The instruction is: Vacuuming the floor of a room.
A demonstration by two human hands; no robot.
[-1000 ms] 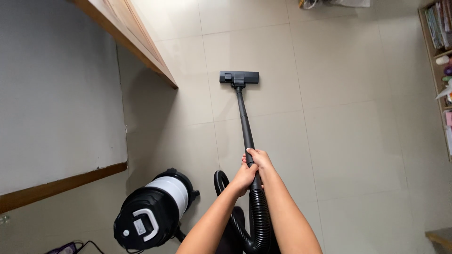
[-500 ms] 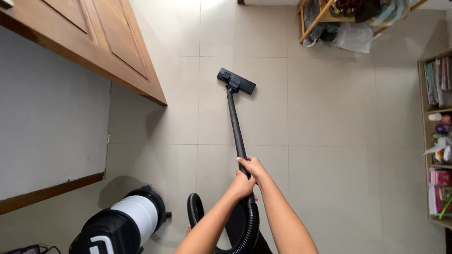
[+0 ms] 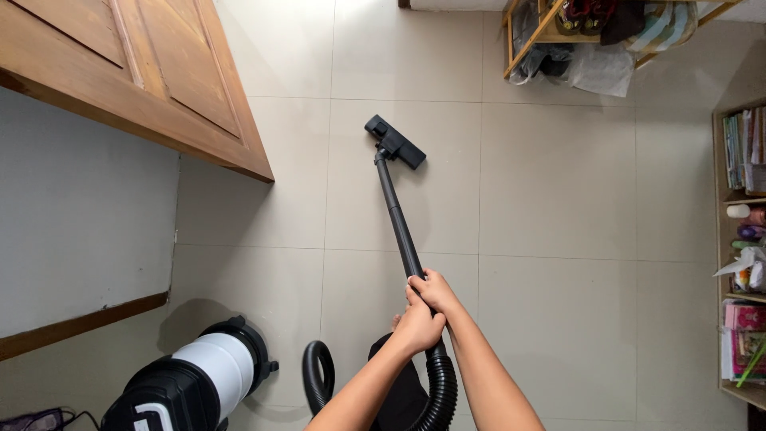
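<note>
Both my hands grip the black wand (image 3: 395, 214) of a vacuum cleaner near its lower end. My right hand (image 3: 435, 291) sits higher on the tube, my left hand (image 3: 416, 327) just below it. The wand slants up and left to the black floor head (image 3: 395, 142), which lies turned at an angle on the pale tiled floor (image 3: 558, 199). A ribbed black hose (image 3: 440, 391) curls from under my hands to the left. The black and white canister (image 3: 187, 387) stands on the floor at the lower left.
A wooden door (image 3: 152, 76) stands open at the upper left beside a grey wall. A wooden rack (image 3: 550, 24) with bags is at the top. Shelves (image 3: 742, 239) with books and bottles line the right edge. A cable (image 3: 48, 417) lies at the bottom left.
The view has tilted up and the floor head has swung from square to angled left. My hands keep their grip, and the canister sits lower left in view.
</note>
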